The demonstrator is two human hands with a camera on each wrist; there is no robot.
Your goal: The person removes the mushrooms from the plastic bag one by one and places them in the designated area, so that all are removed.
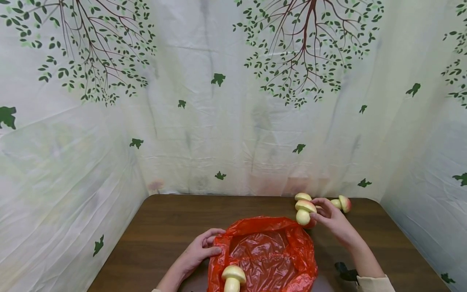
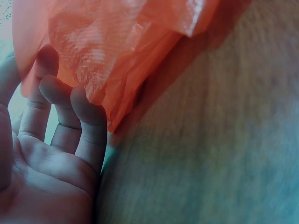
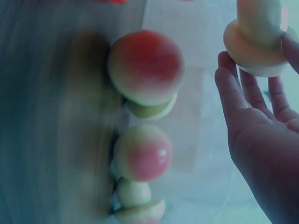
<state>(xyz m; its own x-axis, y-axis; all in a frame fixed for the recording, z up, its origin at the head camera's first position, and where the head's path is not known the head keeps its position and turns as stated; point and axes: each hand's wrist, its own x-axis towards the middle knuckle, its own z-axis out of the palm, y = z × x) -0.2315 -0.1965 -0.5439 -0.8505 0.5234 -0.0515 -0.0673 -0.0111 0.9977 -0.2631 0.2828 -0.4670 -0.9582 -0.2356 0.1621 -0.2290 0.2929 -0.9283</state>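
Note:
In the head view, my left hand (image 1: 198,251) holds the left rim of a red plastic bag (image 1: 310,259), whose mouth gapes upward. The left wrist view shows its curled fingers against the thin red film of the bag (image 2: 107,51). A toy mushroom (image 1: 232,278) with a pale stem and cap lies at the bag's near left part. Beyond the bag's far right rim, my right hand (image 1: 333,219) pinches another toy mushroom (image 1: 305,207) by its cap, stem downward. In the right wrist view, thumb and fingertips surround that mushroom (image 3: 259,37), raised off the table.
More mushrooms with reddish caps (image 3: 145,65) stand in a row along the table's back edge, one mushroom (image 1: 343,203) lying on its side. A brown wooden table (image 1: 175,215) backs onto a leaf-printed curtain (image 1: 197,134). A dark object (image 1: 344,272) sits beside my right forearm.

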